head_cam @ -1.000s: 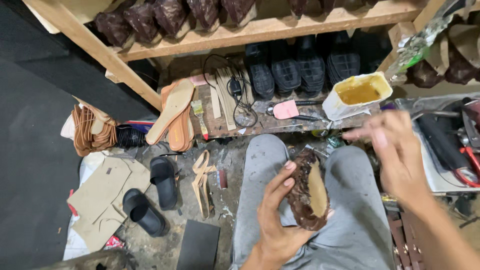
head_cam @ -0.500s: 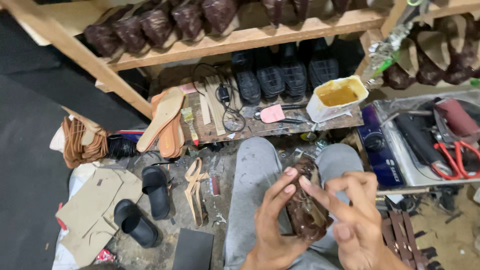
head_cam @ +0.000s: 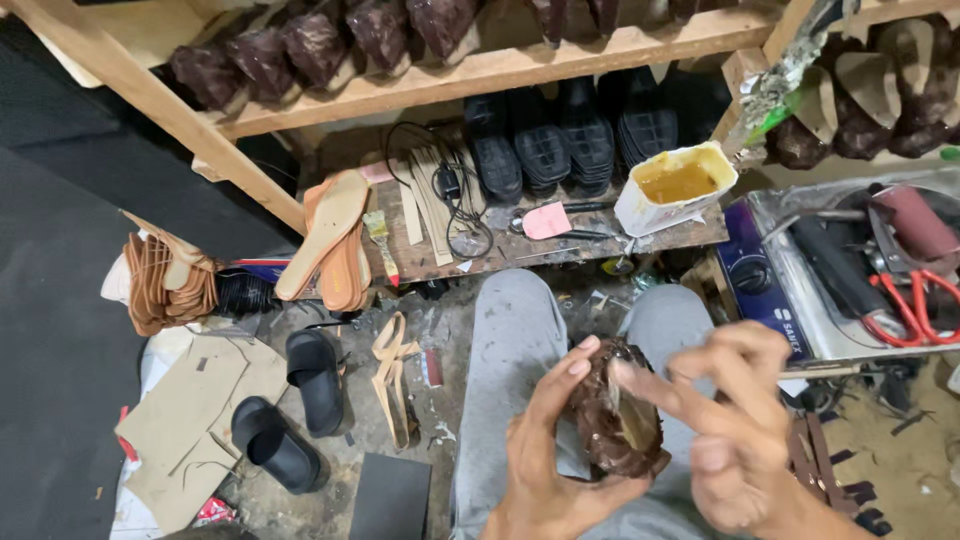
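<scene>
Your left hand point(head_cam: 545, 450) cups a glossy, dark brown shoe upper point(head_cam: 615, 420) over your lap, fingers curled round its rounded side. Your right hand point(head_cam: 735, 430) touches its pale inner lining with fingers loosely spread (somewhat blurred). Beyond your fingers, a rough wooden table point(head_cam: 520, 250) carries a glue-filled white tub point(head_cam: 675, 187).

Shoe point(head_cam: 615, 420) between hands over lap; glue tub point(head_cam: 676, 187) on bench point(head_cam: 520, 250) behind; slippers point(head_cam: 295, 410) on floor left.
</scene>
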The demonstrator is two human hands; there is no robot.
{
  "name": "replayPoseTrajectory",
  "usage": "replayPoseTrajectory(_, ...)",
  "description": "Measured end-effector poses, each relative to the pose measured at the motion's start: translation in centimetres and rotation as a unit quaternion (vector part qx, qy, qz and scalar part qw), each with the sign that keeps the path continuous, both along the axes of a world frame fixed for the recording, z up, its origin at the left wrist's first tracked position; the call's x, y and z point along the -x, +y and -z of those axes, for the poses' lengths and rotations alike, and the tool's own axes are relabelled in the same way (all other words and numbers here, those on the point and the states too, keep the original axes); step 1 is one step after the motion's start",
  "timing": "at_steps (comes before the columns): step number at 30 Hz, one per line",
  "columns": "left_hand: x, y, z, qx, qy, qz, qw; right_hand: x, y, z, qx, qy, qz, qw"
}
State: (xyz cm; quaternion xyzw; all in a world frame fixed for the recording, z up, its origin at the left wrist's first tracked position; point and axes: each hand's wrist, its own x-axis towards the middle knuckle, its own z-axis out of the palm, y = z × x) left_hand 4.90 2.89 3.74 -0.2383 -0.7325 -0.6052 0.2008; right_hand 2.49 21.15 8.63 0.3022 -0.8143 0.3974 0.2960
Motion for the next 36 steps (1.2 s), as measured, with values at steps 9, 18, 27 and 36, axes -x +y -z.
replayPoseTrajectory(9, -1.0, 0.4, -0.7, -0.022, -0.008, -0.008, 1.0, 0.3, 0.1, -0.3, -0.022, 0.01, -0.003, 1.0)
replayPoseTrajectory(18, -0.3, 0.1, -2.4, -0.004, -0.105, 0.039, 0.994, 0.8, 1.3, -0.6, -0.029, 0.032, -0.019, 0.999)
replayPoseTrajectory(27, -0.6, -0.2, -3.6, 0.014, -0.163, 0.066, 0.984, 0.8, 1.4, -0.8, -0.033, 0.051, -0.026, 0.998)
replayPoseTrajectory(36, -1.1, -0.5, -4.8, -0.023, -0.235, 0.099, 0.967, 0.7, 1.2, -2.1, -0.059, 0.067, 0.006, 0.996)
